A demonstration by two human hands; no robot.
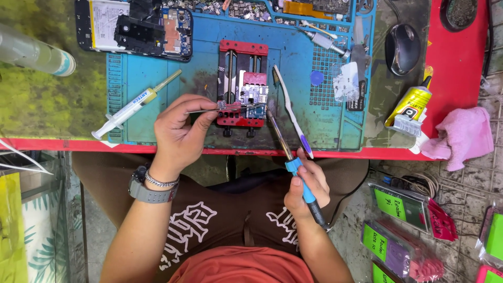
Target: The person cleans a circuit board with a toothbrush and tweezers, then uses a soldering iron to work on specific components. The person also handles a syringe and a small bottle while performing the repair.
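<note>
Spray bottle (pixel 34 53): lies on its side at the far left of the green-stained bench top, well apart from the work; untouched.
Opened phone (pixel 135 26): back cover off, insides showing, parked at the upper left corner of the blue mat (pixel 157 110); set aside rather than being worked on.
Syringe (pixel 133 106): lies slanted on the mat just left of the left hand; not held.
Left hand (pixel 181 128): fingers closed in a pinch around thin tweezers (pixel 205 109); the tips reach right to a small chip at the left edge of the board.
Circuit board (pixel 250 99): small, clamped in the red holder (pixel 242 84) in the middle of the mat; it sits between both hands and is the piece in hand.
Soldering iron (pixel 296 173): blue-handled; its metal tip meets the lower right of the board.
Right hand (pixel 308 186): fingers wrapped shut round the iron's handle, near the bench edge.
Toothbrush (pixel 291 112): lies beside the holder, just above the iron's shaft; unused now.
Progress: board is mounted and tools are on it, so the joint work looks mid-way; whether the chip is seated I cannot tell; the phone is not yet reassembled.
Right side: mouse (pixel 402 49), yellow glue tube (pixel 408 107) and pink cloth (pixel 462 137) lie idle.
</note>
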